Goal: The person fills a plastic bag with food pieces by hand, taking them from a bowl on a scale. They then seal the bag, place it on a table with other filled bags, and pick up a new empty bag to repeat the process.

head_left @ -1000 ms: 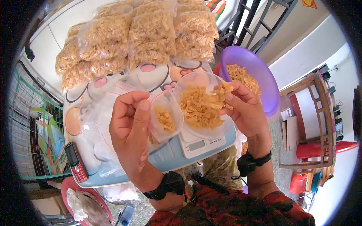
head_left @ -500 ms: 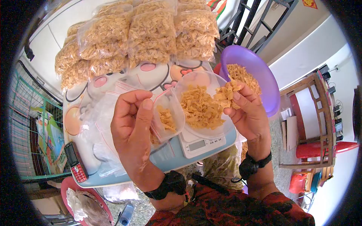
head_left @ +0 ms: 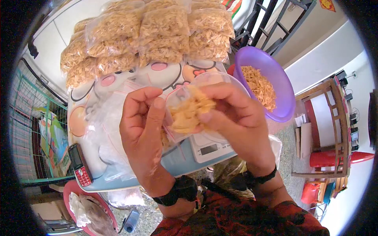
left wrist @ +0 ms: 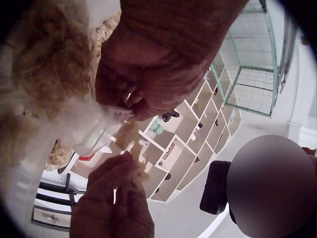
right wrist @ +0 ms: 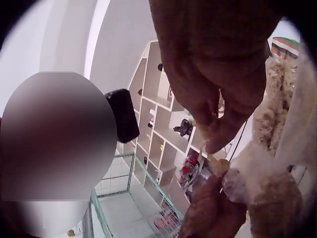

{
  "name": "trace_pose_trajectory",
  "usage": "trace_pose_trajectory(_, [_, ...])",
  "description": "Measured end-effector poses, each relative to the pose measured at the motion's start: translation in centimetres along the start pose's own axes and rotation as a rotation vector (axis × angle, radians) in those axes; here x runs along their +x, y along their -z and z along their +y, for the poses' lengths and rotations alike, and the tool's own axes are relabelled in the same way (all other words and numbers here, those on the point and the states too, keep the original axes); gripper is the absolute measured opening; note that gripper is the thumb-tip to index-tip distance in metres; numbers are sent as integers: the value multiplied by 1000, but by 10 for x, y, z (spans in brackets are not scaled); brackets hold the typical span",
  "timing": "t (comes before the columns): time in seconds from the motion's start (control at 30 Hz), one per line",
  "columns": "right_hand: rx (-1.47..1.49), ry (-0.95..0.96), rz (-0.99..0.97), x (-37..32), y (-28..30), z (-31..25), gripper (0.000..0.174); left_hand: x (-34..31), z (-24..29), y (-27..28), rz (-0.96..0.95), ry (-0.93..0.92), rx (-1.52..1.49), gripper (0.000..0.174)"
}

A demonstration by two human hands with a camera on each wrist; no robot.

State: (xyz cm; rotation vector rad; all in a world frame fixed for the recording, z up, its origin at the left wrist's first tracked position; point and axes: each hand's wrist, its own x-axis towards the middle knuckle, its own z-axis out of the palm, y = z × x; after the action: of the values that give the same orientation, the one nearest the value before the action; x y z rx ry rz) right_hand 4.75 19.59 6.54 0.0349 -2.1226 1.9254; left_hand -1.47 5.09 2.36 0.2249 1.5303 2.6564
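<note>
My left hand (head_left: 143,133) pinches the edge of a clear zip bag (head_left: 170,135) that holds some pale yellow dried flakes. At the mouth of that bag my right hand (head_left: 240,122) grips a bunch of flakes (head_left: 191,112). Behind the right hand stands a clear round bowl (head_left: 210,76) on a white scale (head_left: 208,150); the hand hides most of the bowl. In the left wrist view the left hand (left wrist: 153,64) and the right hand (left wrist: 111,198) are close together, with flakes between them.
Filled bags (head_left: 163,29) are stacked at the table's back. A purple basin (head_left: 285,92) of flakes is at the right. Flat clear bags (head_left: 112,137) lie left of my left hand, near a red phone (head_left: 80,165). A pink basin (head_left: 71,188) stands below the table's left corner.
My right hand has moved left with its flakes, from over the bowl to the mouth of the bag. The left hand still holds the bag. The view has shifted slightly.
</note>
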Motion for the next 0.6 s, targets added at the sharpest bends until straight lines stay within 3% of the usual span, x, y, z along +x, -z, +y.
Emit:
trace_pose_trajectory(0.1, [-493, 174, -23, 6, -9, 12, 22, 1, -2, 5, -23, -33, 6, 15])
trace_pose_trajectory(0.2, [-671, 206, -77, 8, -13, 14, 20, 0, 4, 4, 18, 31, 78, 13])
trace_pose_trajectory(0.3, [-788, 280, -147, 11, -17, 14, 18, 0, 4, 5, 21, 32, 31, 15])
trace_pose_trajectory(0.5, [-927, 147, -332, 19, -25, 0, 17, -1, 1, 9, -5, -40, 81, 15])
trace_pose_trajectory(0.6, [-911, 222, -237, 19, -29, -2, 22, 1, 5, 16, 47, 0, 44, 14])
